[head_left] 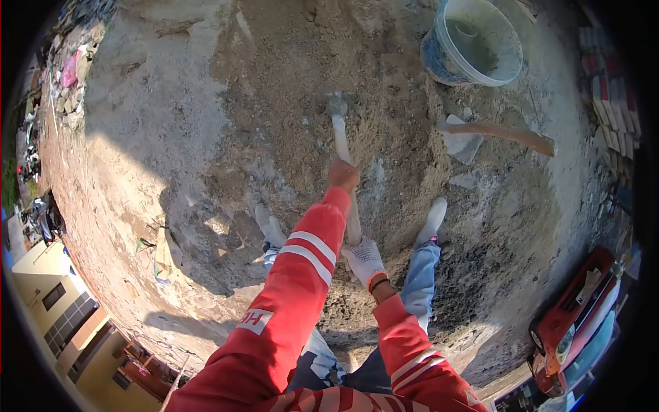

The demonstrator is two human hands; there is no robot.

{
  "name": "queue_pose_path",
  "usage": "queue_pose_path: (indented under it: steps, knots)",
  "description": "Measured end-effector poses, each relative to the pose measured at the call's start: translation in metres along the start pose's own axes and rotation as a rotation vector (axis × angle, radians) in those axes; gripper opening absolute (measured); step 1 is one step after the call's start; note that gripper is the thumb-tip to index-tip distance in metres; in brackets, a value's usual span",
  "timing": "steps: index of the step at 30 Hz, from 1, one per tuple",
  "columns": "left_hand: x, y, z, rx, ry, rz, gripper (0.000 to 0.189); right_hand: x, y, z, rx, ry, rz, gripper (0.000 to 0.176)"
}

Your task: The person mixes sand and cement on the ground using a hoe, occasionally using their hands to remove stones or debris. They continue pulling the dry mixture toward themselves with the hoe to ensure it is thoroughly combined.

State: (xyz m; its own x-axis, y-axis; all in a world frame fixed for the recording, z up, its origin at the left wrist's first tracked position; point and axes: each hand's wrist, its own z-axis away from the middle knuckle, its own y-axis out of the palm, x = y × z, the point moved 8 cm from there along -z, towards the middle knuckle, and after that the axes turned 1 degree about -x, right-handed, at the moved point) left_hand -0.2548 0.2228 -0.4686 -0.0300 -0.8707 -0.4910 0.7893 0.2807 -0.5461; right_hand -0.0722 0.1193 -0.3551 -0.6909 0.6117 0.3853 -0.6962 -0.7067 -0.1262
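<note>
My bare left hand is closed around the pale wooden shaft of a long-handled digging tool. Lower down, my right hand, in a white knit glove, grips the same shaft near its end. The tool's metal head rests against loose brown soil ahead of me and looks partly dirt-covered. To the right lies a second tool with a brown wooden handle and a flat grey blade.
A white bucket with greyish contents stands at the upper right. My feet straddle the dug ground, one shoe on the right. A red car is at lower right, stacked blocks above it. Rubble lies far left.
</note>
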Motion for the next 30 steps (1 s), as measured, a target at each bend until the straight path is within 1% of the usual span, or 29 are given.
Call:
queue_pose_path:
  steps: [2,3,4,5,6,7,8,10,11,12,13,14,15,16,17,18,19,21,22,25,27,30]
  knots:
    - [0.021,0.004,0.034,0.013,-0.015,-0.028,0.057,-0.016,0.002,0.039,0.002,0.141,0.032,0.034]
    - [0.048,0.017,0.043,0.038,-0.065,0.028,0.054,-0.027,0.007,0.051,0.004,0.142,0.032,0.034]
    - [0.072,0.028,0.050,0.060,-0.116,0.087,0.052,-0.039,0.010,0.060,-0.001,0.158,-0.004,0.025]
    - [0.077,0.026,0.063,0.055,-0.119,0.094,0.052,-0.045,0.010,0.062,-0.008,0.173,-0.035,0.018]
    - [0.069,0.020,0.078,0.015,-0.039,0.079,0.051,-0.038,0.005,0.062,-0.008,0.172,-0.025,0.018]
    - [0.060,0.012,0.092,-0.021,0.035,0.063,0.050,-0.027,0.002,0.067,0.032,0.205,-0.147,0.016]
    - [0.055,0.002,0.103,-0.019,0.019,0.067,0.050,-0.021,0.004,0.069,0.073,0.243,-0.269,0.013]
    - [0.015,-0.046,0.141,-0.187,0.329,0.078,0.049,-0.022,0.012,0.067,0.099,0.274,-0.264,0.016]
    - [-0.003,-0.060,0.152,0.016,0.221,0.387,0.046,-0.019,0.017,0.061,0.117,0.270,-0.271,0.019]
    - [-0.028,-0.075,0.169,0.219,0.107,0.690,0.043,-0.020,0.019,0.056,0.118,0.257,-0.176,0.016]
    - [-0.056,-0.093,0.187,0.350,0.115,1.009,0.041,-0.006,0.019,0.056,0.220,0.178,0.057,0.018]
    - [-0.085,-0.114,0.205,0.477,0.124,1.326,0.040,0.001,0.018,0.054,0.244,0.120,0.162,0.017]
    - [-0.124,-0.142,0.226,0.587,0.189,1.591,0.039,0.007,0.013,0.052,0.236,0.104,0.186,0.016]
    - [-0.163,-0.172,0.247,0.694,0.250,1.853,0.039,0.009,0.002,0.052,0.209,0.144,0.133,0.015]
    - [-0.198,-0.206,0.262,0.774,0.337,2.009,0.045,0.011,-0.003,0.052,0.183,0.200,0.057,0.014]
    - [-0.221,-0.231,0.274,0.866,0.394,2.140,0.045,0.010,-0.004,0.054,0.163,0.258,-0.018,0.013]
    - [-0.236,-0.252,0.285,0.940,0.417,2.236,0.045,0.012,0.003,0.055,0.153,0.305,-0.083,0.013]
    - [-0.246,-0.273,0.296,1.011,0.481,2.343,0.045,0.011,-0.002,0.053,0.126,0.348,-0.155,0.012]
    - [-0.246,-0.278,0.301,1.059,0.495,2.349,0.045,0.011,0.003,0.056,0.124,0.364,-0.185,0.012]
    - [-0.240,-0.287,0.301,1.068,0.476,2.420,0.045,0.002,0.009,0.071,0.092,0.427,-0.238,0.012]
    - [-0.237,-0.290,0.302,1.085,0.467,2.450,0.045,0.007,0.010,0.069,0.092,0.372,-0.312,0.012]
    - [-0.236,-0.295,0.300,1.095,0.475,2.463,0.045,0.015,0.009,0.071,0.060,0.385,-0.251,0.014]
